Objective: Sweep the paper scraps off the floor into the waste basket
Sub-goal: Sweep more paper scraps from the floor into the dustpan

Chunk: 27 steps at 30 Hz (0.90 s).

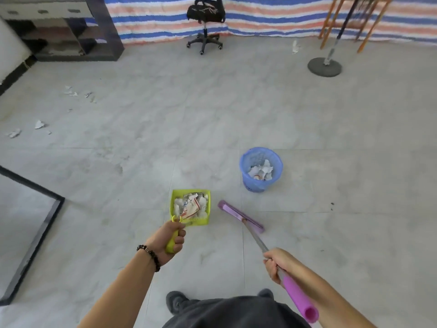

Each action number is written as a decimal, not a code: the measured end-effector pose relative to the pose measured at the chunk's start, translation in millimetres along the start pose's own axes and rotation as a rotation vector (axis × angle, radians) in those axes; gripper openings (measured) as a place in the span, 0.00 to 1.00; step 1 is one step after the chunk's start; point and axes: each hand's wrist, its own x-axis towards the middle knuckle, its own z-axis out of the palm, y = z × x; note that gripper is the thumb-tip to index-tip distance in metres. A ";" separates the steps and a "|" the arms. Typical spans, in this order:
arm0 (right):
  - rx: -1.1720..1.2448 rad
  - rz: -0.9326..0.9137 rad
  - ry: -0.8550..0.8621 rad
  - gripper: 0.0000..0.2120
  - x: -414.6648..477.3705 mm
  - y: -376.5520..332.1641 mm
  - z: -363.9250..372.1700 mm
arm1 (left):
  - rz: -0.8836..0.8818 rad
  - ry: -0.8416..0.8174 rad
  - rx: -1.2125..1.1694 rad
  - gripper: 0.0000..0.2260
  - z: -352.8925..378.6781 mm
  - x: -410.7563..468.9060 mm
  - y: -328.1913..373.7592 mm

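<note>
My left hand (169,241) grips the handle of a lime-green dustpan (176,195), which holds a heap of paper scraps (190,205) just in front of me. My right hand (279,263) grips the metal shaft of a purple broom, whose flat purple head (240,216) rests on the floor to the right of the dustpan. A blue waste basket (261,170) stands upright beyond the broom head, with crumpled paper inside. More loose scraps (39,125) lie on the grey floor at the far left, and another scrap (294,47) lies near the back wall.
A black office chair (205,24) stands at the back by the striped tarp. A round stand base (324,67) and wooden legs (331,20) are at the back right. A dark shelf unit (71,31) fills the back left. A black frame (35,233) lies at the left.
</note>
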 end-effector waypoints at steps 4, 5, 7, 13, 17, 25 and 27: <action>0.064 -0.114 0.009 0.14 -4.6 -10.7 -66.7 | 0.036 -0.052 0.041 0.11 75.4 2.8 -4.9; 0.126 -0.110 0.003 0.13 -7.7 -14.6 -80.1 | 0.042 -0.060 0.050 0.12 90.6 3.4 -6.1; 0.235 -0.129 -0.008 0.11 -14.3 -21.8 -101.0 | 0.068 -0.068 0.094 0.11 116.1 2.1 -7.8; 0.486 -0.220 -0.035 0.11 -14.7 -44.9 -127.8 | 0.169 -0.083 0.347 0.07 163.0 -1.9 17.2; 0.613 -0.238 -0.054 0.12 -15.7 -61.7 -129.4 | 0.213 -0.113 0.450 0.03 173.0 -2.4 36.9; 0.648 -0.231 -0.070 0.14 -29.5 -85.7 -112.3 | 0.209 -0.135 0.698 0.06 182.4 16.9 57.8; 0.635 -0.222 -0.096 0.15 -30.6 -87.3 -107.7 | 0.196 -0.119 0.825 0.10 183.4 27.4 53.7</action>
